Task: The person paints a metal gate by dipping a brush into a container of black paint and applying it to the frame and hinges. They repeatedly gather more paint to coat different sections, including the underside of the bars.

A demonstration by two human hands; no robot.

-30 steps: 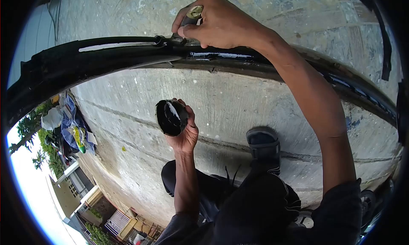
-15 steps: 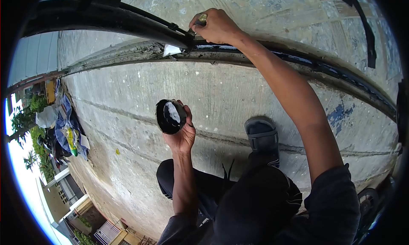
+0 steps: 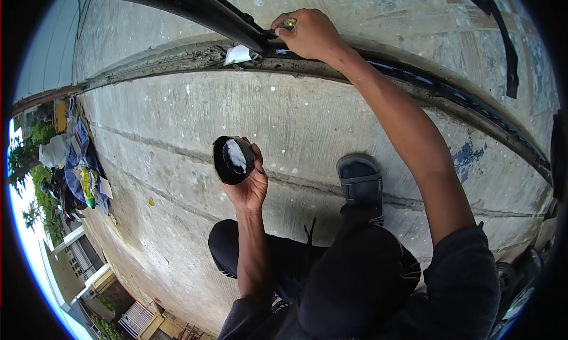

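Observation:
My left hand (image 3: 251, 186) holds a round black cup (image 3: 223, 162) tilted, its mouth facing the camera, with black coating and a glossy whitish patch inside. My right hand (image 3: 310, 34) is closed around a small tool whose round brassy end (image 3: 289, 24) shows between the fingers; its working end is hidden. That hand is beside the lower end of a thick black bar (image 3: 231, 26), where it meets a long black rail (image 3: 414, 77) with wet, shiny patches. A silvery-white scrap (image 3: 240, 55) lies at this joint.
Concrete paving (image 3: 177, 115) with grooves surrounds my sandalled foot (image 3: 360, 180). A black strip (image 3: 510, 56) lies at the upper right. Blue cloth and bags (image 3: 83, 168) are heaped at the left. A wheeled vehicle (image 3: 520, 287) is partly visible at the lower right.
My right hand has shifted slightly right and up along the rail. My left hand and the cup are nearly where they were. The camera view has shifted a little.

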